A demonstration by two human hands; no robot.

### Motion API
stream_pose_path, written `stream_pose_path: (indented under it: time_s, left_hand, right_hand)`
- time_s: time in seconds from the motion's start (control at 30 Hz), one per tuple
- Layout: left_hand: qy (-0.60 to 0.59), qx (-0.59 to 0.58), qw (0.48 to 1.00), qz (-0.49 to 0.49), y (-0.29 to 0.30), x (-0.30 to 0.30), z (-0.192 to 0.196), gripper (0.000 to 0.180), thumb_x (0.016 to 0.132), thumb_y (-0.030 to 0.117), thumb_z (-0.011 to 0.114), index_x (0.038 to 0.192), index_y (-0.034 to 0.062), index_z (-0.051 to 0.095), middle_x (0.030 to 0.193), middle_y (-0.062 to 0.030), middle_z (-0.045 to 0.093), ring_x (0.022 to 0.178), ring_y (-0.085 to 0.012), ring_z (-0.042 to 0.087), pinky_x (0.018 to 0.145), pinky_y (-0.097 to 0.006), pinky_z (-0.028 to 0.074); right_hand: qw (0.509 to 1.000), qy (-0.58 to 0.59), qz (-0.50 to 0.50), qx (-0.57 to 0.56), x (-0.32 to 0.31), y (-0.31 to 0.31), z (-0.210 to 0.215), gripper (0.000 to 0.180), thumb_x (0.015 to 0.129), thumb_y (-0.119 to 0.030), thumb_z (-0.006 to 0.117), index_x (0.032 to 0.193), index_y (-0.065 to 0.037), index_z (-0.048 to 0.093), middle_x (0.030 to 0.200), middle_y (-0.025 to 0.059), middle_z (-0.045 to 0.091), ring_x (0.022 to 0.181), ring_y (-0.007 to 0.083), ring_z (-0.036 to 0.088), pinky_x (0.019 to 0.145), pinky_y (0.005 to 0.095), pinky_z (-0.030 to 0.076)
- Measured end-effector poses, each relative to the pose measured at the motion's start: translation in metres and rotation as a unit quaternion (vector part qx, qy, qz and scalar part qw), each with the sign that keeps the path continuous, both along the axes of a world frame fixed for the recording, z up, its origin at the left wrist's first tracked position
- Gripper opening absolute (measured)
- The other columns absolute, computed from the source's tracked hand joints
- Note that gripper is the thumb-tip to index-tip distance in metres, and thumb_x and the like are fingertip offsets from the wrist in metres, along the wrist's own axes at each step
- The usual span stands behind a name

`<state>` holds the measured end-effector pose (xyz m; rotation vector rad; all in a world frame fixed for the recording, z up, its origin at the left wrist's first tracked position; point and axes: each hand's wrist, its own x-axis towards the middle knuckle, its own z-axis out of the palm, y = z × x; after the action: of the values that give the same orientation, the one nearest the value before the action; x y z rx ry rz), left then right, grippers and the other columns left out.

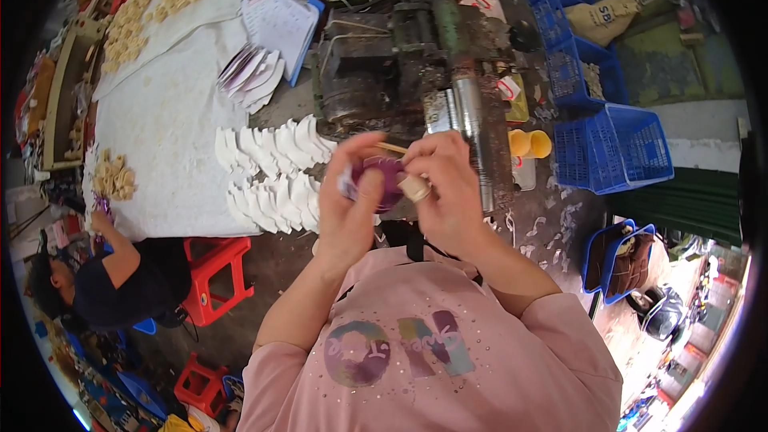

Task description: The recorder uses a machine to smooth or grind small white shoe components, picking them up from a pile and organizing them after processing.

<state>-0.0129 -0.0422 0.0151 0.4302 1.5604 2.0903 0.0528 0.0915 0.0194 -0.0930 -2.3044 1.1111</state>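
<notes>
left hand (352, 208) fingers curled round purple piece (390, 176); right hand (448, 192) fingers pinch cream roll (414, 187).

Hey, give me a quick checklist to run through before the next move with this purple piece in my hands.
1. Left hand grips the purple piece: ok.
2. Right hand pinches the small cream piece beside it: ok.
3. Thin stick held across the top: ok.
4. How the cream piece seats on the purple one: cannot tell, fingers hide it.
5. White fan-shaped pieces laid in rows on the table: ok.
</notes>
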Motion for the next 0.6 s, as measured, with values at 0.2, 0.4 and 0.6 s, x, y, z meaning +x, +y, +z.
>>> stream_pose_path:
  time_s: [0.2,0.4,0.6]
  left_hand:
    - [0.022,-0.163,0.986,0.02,0.001,-0.011,-0.024,0.026,0.087,0.005,0.057,0.113,0.0047,0.052,0.085,-0.0026,0.05,0.079,-0.0126,0.053,0.069,-0.024,0.044]
    - [0.292,-0.21,0.916,-0.177,0.049,0.018,-0.028,0.047,0.075,-0.007,0.062,0.119,0.0024,0.047,0.119,-0.0197,0.042,0.106,-0.0379,0.049,0.09,-0.04,0.042]
    - [0.242,-0.254,0.924,-0.153,0.044,0.01,-0.024,0.038,0.078,-0.005,0.06,0.115,0.0012,0.051,0.12,-0.0172,0.043,0.105,-0.0363,0.052,0.087,-0.038,0.044]
  right_hand:
    - [0.964,-0.245,-0.099,-0.008,0.027,0.123,0.029,0.009,0.077,-0.001,0.055,0.085,-0.004,0.058,0.075,0.0142,0.06,0.073,0.0315,0.058,0.07,0.0396,0.045]
    - [0.944,-0.325,-0.029,0.039,0.034,0.131,-0.006,0.009,0.078,-0.001,0.056,0.087,-0.002,0.058,0.074,0.0147,0.061,0.07,0.0273,0.06,0.065,0.0358,0.044]
    - [0.962,-0.238,-0.127,-0.047,0.03,0.117,-0.013,0.018,0.079,-0.002,0.063,0.097,-0.002,0.061,0.079,0.0096,0.064,0.076,0.0175,0.06,0.07,0.029,0.046]
